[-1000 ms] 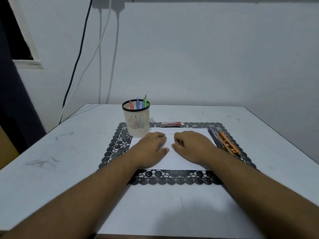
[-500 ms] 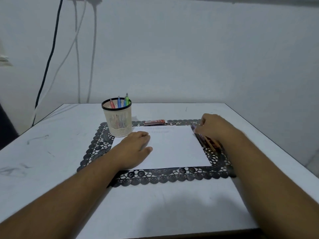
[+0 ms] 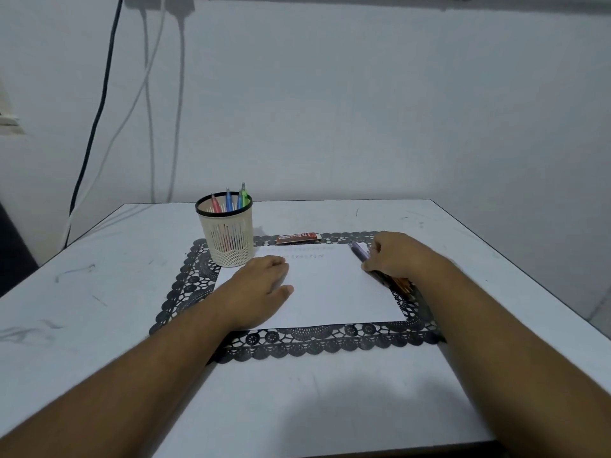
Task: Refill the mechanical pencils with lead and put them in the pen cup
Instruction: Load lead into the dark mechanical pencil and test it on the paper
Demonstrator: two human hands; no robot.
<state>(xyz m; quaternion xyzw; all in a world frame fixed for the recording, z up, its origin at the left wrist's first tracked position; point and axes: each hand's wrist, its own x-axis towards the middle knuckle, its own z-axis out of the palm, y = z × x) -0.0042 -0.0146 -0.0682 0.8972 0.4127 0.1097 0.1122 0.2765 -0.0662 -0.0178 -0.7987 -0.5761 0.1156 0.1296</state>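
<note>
Your white table (image 3: 99, 325) carries a black lace placemat (image 3: 185, 292), and on it lies a white sheet of paper (image 3: 330, 292). At the mat's far left corner stands the mesh pen cup (image 3: 226, 239), upright, with three pencils already in it. Your left hand (image 3: 261, 292) rests flat on the left part of the paper, fingers loosely spread, holding nothing, just this side of the cup.

Your right hand (image 3: 396, 259) is down on the bundle of mechanical pencils (image 3: 362, 254) lying along the paper's right edge; its fingers curl over them, but whether it has truly closed on one you cannot tell from here. The pencils' long axis runs from far-left to near-right, purple tips poking out beyond your fingers, orange ends showing near the wrist.

The red lead case (image 3: 297, 238) lies crosswise on the mat's far border, between the cup and your right hand, touching neither. It is about midway, so either hand could fetch it while the right lifts a pencil.
</note>
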